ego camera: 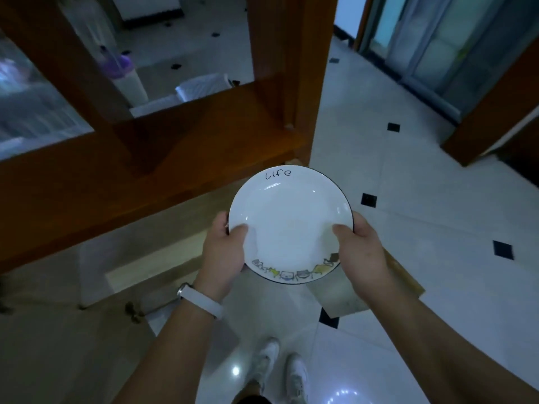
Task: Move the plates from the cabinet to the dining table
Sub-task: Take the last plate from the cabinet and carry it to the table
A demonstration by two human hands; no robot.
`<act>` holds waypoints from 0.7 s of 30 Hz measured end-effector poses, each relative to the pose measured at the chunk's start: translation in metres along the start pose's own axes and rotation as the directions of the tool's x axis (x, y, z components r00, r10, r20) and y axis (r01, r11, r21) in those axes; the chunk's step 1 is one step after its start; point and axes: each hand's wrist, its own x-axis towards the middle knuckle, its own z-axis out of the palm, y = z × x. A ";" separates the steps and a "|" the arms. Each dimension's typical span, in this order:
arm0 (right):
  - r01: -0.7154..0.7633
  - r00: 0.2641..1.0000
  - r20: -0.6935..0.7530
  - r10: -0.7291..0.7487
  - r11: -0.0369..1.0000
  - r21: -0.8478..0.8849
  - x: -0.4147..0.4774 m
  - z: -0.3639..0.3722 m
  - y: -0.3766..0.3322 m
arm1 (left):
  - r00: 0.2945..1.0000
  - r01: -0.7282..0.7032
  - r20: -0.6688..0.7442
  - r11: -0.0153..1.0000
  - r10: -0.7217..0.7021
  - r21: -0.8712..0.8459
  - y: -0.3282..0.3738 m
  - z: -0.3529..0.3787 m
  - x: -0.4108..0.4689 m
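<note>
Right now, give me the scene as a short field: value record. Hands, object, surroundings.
object: white plate, dark rim line, "life" written on far rim, cartoon band on near rim
plate state: empty, held about level above the floor
left hand: grips left rim, thumb on top
right hand: grips right rim, thumb on top
left wrist: white band
left of plate: wooden furniture with glass panels
floor: pale tiles, small black insets
dining table: cannot tell
</note>
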 end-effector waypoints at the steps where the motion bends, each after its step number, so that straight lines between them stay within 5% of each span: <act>1: 0.005 1.000 -0.017 -0.005 1.000 0.010 -0.003 -0.004 -0.009 | 1.000 -0.005 0.020 1.000 0.005 -0.014 0.011 0.001 -0.001; 11: 0.082 0.984 -0.162 -0.069 0.994 0.076 -0.018 -0.040 -0.077 | 0.959 -0.102 0.249 0.985 0.135 -0.142 0.095 0.021 0.015; 21: 0.051 0.920 -0.391 -0.009 0.994 0.098 -0.038 -0.080 -0.085 | 0.829 -0.078 0.541 0.987 0.143 -0.142 0.127 0.092 0.032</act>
